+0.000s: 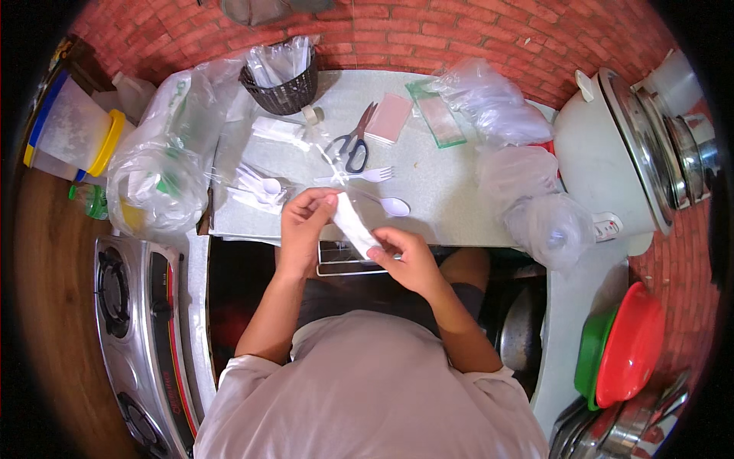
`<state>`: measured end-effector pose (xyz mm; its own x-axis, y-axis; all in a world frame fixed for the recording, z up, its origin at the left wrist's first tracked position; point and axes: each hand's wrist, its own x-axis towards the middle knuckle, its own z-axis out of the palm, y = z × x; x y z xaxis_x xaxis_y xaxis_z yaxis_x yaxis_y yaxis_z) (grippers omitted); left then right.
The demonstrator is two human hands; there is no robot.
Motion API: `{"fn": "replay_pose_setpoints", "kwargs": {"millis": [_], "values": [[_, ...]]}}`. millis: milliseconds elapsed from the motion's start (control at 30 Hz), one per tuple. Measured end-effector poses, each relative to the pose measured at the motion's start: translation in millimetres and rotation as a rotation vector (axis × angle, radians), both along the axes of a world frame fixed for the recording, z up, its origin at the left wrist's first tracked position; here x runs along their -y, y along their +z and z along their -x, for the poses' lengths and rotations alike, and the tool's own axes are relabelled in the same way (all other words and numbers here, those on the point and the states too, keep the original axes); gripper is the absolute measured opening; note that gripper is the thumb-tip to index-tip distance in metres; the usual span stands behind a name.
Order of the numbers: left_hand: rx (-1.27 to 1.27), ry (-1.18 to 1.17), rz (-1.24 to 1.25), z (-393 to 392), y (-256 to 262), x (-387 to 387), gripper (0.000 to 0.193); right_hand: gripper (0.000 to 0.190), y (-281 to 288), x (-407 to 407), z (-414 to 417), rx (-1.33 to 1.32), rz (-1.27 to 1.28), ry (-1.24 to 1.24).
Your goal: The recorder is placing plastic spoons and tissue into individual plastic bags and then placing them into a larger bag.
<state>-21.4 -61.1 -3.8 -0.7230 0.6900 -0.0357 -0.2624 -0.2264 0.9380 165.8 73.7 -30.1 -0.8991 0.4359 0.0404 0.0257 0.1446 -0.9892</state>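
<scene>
A folded white tissue or napkin strip (pixel 354 225) is held over the table's front edge. My left hand (pixel 308 221) pinches its upper end, and my right hand (pixel 404 257) grips its lower end. Just beyond the strip lie a white plastic fork (pixel 375 175) and a white plastic spoon (pixel 395 206). Scissors with dark handles (pixel 356 150) rest slightly open behind the fork. To the left are a bundle of plastic cutlery with white tissue (pixel 258 186) and white folded pieces in clear film (pixel 280 131). A small tape roll (pixel 312 115) is near the basket.
A dark woven basket (pixel 281 94) holds clear plastic sleeves. Pink packets (pixel 390 117) and a green-edged packet (pixel 438 117) lie behind. Large plastic bags (pixel 157 189) stand left, bag rolls (pixel 547 229) right, beside a white cooker (pixel 590 143). A gas stove (pixel 129 344) is lower left.
</scene>
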Motion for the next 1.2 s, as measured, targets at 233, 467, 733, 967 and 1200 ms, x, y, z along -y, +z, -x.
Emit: {"fn": "replay_pose_setpoints", "kwargs": {"millis": [233, 467, 733, 967, 1200], "values": [[-0.108, 0.067, 0.005, 25, 0, 27, 0.014, 0.024, 4, -42, 31, -0.092, -0.722, -0.333], [-0.167, 0.055, 0.099, 31, -8, 29, 0.013, 0.023, -5, -50, 35, 0.141, -0.595, -0.272], [-0.256, -0.124, 0.194, 35, -8, 17, 0.013, 0.025, 10, -69, 52, 0.231, -0.431, -0.271], [-0.203, -0.147, 0.199, 34, -20, 15, 0.013, 0.027, 5, -88, 82, 0.003, -0.626, -0.364], [-0.227, -0.143, 0.242, 28, -13, 19, 0.014, 0.021, -17, -103, 99, 0.075, -0.478, -0.259]]}}
